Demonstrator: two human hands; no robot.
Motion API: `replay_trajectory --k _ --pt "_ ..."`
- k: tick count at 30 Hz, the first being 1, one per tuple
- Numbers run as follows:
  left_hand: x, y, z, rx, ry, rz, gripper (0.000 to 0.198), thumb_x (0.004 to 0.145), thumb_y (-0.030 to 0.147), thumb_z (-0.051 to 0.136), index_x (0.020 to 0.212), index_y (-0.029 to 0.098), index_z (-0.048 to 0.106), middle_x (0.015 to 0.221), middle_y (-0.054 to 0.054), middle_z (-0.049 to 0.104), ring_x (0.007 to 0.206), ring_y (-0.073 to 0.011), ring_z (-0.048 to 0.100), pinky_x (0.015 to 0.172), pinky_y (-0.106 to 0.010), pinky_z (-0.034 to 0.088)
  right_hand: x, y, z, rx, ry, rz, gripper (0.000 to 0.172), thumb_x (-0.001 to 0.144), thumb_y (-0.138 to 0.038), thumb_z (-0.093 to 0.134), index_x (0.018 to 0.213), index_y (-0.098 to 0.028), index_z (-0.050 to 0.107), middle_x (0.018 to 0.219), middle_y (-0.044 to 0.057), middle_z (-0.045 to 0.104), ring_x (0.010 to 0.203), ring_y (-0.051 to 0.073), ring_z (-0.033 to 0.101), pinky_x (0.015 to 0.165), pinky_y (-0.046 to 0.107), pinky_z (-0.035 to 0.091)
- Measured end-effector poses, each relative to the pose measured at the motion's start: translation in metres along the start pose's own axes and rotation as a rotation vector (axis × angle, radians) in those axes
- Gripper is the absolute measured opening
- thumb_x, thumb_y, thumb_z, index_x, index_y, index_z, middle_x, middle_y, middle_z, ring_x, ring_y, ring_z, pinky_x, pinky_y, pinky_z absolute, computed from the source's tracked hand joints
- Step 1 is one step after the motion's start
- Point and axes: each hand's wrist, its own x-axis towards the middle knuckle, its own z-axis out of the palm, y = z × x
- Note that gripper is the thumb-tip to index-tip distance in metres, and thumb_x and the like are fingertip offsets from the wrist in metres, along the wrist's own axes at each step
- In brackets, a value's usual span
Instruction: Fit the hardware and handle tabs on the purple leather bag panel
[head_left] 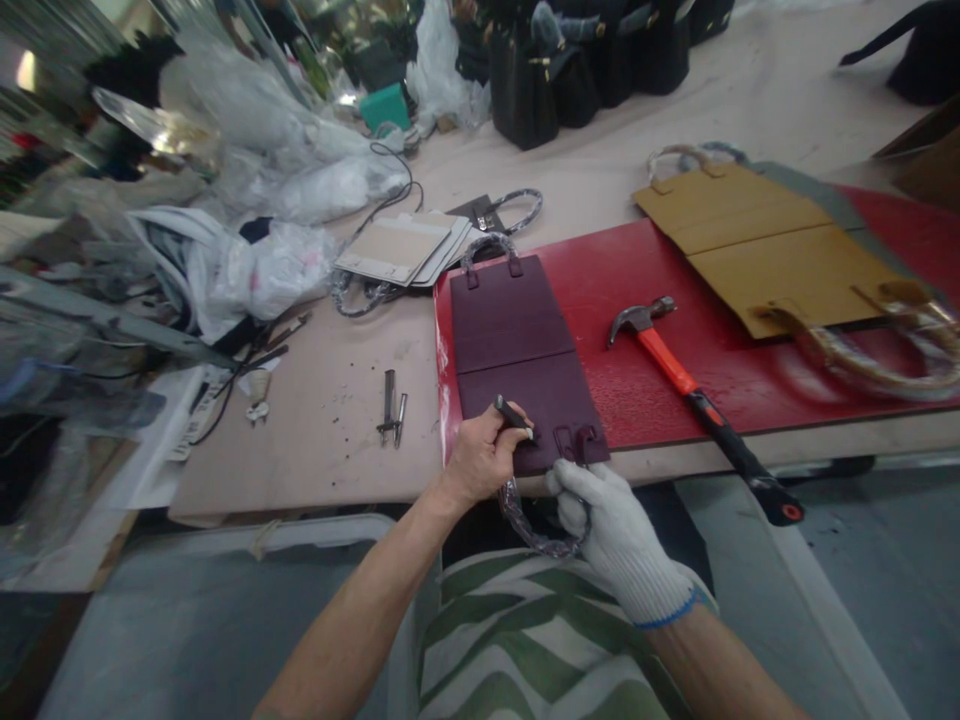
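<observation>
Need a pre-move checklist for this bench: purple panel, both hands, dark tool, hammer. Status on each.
1. Purple panel lying on red board: ok.
2. Left hand gripping dark tool: ok.
3. Tool tip seated on panel: cannot tell, fingers hide it.
4. Right hand holding wrapped handle: ok.
5. Both hands gloved: not ok, left is bare.
6. Hammer fully on bench: not ok, grip end overhangs the front edge.

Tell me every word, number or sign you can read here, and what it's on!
I can't read any clearly.
White paper at the left: dark printing, too blurred to read.
Claw hammer: no readable lettering; the red mark at its handle's end is too small to make out.
Purple bag panel: no readable lettering.
</observation>
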Motion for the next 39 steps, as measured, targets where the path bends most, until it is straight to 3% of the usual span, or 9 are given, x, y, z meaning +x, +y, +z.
replay_trajectory --k 7,17,22,24,26,28,31,35,39 --pt "-0.016 -0.006 0.006 0.119 0.108 0.19 0.012 0.094 0.019 0.057 0.101 0.019 0.066 0.093 -0.006 0.078 0.085 -0.0168 0.075 0.078 -0.026 0.061 0.0 0.001 0.002 0.017 0.043 -0.002 0.036 0.063 -0.042 0.086 0.066 -0.017 0.059 0.052 -0.002 0.052 0.043 0.005 0.033 0.041 0.02 0.022" --pt "-0.021 -0.002 0.007 -0.011 0.181 0.046 0.012 0.093 0.017 0.058 0.097 0.017 0.07 0.093 -0.006 0.077 0.087 -0.0164 0.073 0.082 -0.027 0.059 0.002 0.007 0.0 0.037 0.051 -0.01 0.04 0.061 -0.046 0.09 0.066 -0.016 0.063 0.054 -0.001 0.057 0.041 0.006 0.038 0.039 0.019 0.027" --pt "-0.015 0.005 0.003 -0.289 0.223 -0.237 0.01 0.094 0.024 0.059 0.095 0.017 0.067 0.092 -0.006 0.077 0.087 -0.0172 0.073 0.085 -0.029 0.059 -0.009 0.002 -0.008 0.095 -0.22 -0.062 0.055 0.073 -0.07 0.076 0.087 -0.017 0.074 0.074 0.009 0.072 0.063 0.02 0.065 0.061 0.031 0.053" --pt "-0.009 0.008 0.0 -0.439 0.246 -0.345 0.012 0.093 0.029 0.062 0.095 0.017 0.064 0.09 -0.006 0.077 0.083 -0.0176 0.074 0.082 -0.031 0.061 -0.012 -0.002 -0.01 0.189 -0.357 -0.006 0.061 0.076 -0.078 0.065 0.092 -0.02 0.075 0.087 0.012 0.076 0.078 0.028 0.07 0.075 0.042 0.057" --pt "-0.003 0.011 -0.004 -0.543 0.262 -0.421 0.018 0.089 0.033 0.067 0.094 0.017 0.061 0.087 -0.006 0.077 0.079 -0.0178 0.074 0.078 -0.031 0.062 -0.013 -0.003 -0.011 0.258 -0.412 0.027 0.052 0.079 -0.071 0.065 0.094 -0.022 0.076 0.092 0.012 0.076 0.088 0.032 0.072 0.084 0.05 0.056" --pt "0.002 0.015 -0.007 -0.583 0.265 -0.461 0.023 0.086 0.036 0.071 0.094 0.017 0.06 0.085 -0.006 0.077 0.076 -0.0177 0.074 0.074 -0.03 0.062 -0.01 0.0 -0.009 0.271 -0.387 -0.01 0.036 0.074 -0.053 0.076 0.095 -0.024 0.076 0.091 0.01 0.077 0.091 0.033 0.072 0.09 0.052 0.054" --pt "0.006 0.02 -0.01 -0.572 0.262 -0.479 0.025 0.083 0.035 0.073 0.093 0.016 0.06 0.084 -0.006 0.077 0.075 -0.0168 0.073 0.074 -0.029 0.061 -0.002 0.009 -0.001 0.182 -0.294 -0.111 0.032 0.063 -0.038 0.086 0.09 -0.024 0.075 0.082 0.007 0.076 0.082 0.028 0.071 0.087 0.047 0.055" --pt "0.007 0.023 -0.009 -0.576 0.242 -0.489 0.023 0.082 0.033 0.072 0.091 0.016 0.06 0.082 -0.005 0.077 0.075 -0.0161 0.073 0.075 -0.028 0.06 0.005 0.015 0.015 -0.055 -0.131 -0.181 0.036 0.07 -0.048 0.086 0.063 -0.019 0.066 0.06 0.004 0.065 0.057 0.018 0.059 0.065 0.034 0.052" --pt "0.009 0.023 -0.01 -0.589 0.247 -0.499 0.025 0.081 0.035 0.072 0.092 0.016 0.059 0.084 -0.006 0.077 0.077 -0.0162 0.073 0.076 -0.028 0.06 0.008 0.016 0.024 -0.12 -0.111 -0.231 0.042 0.079 -0.051 0.08 0.06 -0.02 0.059 0.055 0.001 0.06 0.052 0.015 0.054 0.059 0.032 0.047"
